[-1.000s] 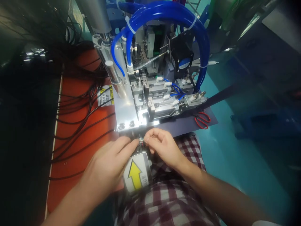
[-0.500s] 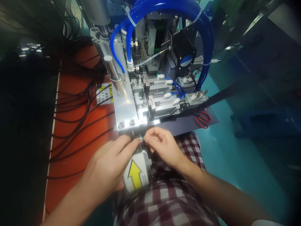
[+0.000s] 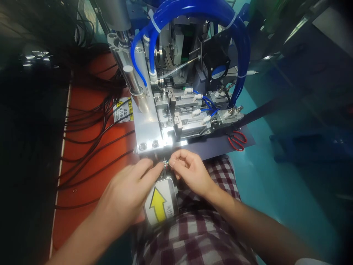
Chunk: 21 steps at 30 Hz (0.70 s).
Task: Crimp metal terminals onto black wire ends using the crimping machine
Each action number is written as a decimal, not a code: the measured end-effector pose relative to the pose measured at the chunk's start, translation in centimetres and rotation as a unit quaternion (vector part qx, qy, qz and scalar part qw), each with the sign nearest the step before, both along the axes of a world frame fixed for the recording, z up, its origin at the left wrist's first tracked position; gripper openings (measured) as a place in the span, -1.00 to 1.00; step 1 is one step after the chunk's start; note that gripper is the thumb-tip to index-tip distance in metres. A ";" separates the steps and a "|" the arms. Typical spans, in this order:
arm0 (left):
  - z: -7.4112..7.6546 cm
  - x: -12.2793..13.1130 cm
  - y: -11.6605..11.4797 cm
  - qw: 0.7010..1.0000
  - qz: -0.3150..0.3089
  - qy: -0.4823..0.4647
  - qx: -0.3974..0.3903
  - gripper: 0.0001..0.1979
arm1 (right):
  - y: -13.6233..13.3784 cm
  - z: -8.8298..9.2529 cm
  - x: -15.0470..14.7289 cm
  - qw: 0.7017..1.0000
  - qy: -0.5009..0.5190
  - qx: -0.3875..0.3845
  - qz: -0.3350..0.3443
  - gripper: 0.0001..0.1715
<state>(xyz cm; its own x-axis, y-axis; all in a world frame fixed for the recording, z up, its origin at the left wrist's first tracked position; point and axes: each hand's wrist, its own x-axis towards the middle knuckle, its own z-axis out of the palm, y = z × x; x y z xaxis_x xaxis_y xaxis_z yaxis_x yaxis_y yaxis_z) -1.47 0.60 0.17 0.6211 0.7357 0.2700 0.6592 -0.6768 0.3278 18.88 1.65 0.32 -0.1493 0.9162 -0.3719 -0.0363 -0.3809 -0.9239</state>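
Note:
Both of my hands meet in front of the machine's silver base plate (image 3: pixel 149 136). Between the fingertips is a small part with what look like fine coloured strands (image 3: pixel 166 164), too tiny to name. My left hand (image 3: pixel 125 189) reaches in from the left, its fingers closed and their tips against this part. From the right, my right hand (image 3: pixel 191 171) pinches at the same spot with thumb and forefinger; what lies in the pinch is mostly covered. Just below the fingertips is a white cover with a yellow arrow (image 3: pixel 158 204), partly behind my left hand.
Silver pneumatic cylinders (image 3: pixel 193 127) with white fittings stand beyond my hands, under a thick blue hose bundle (image 3: pixel 198 7). Red-handled snips (image 3: pixel 237 140) lie on the dark plate at right. Black cables (image 3: pixel 102 129) cross the orange surface (image 3: pixel 82 221) at left.
My two hands keep nearly the same place and pose, with only a slight shift at the fingertips.

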 end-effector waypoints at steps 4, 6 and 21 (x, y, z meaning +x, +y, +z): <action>0.1 0.1 0.1 1.000 0.003 0.000 0.008 -0.43 | 0.0 0.2 0.0 1.000 0.001 -0.011 0.002 -0.81; 0.3 0.1 0.2 1.000 -0.005 0.004 0.005 -0.46 | 0.1 0.4 0.1 1.000 -0.003 -0.021 0.005 -0.81; 0.4 0.0 0.3 0.999 -0.030 0.012 0.010 -0.50 | -0.1 0.2 0.1 0.999 -0.037 0.000 0.007 -0.82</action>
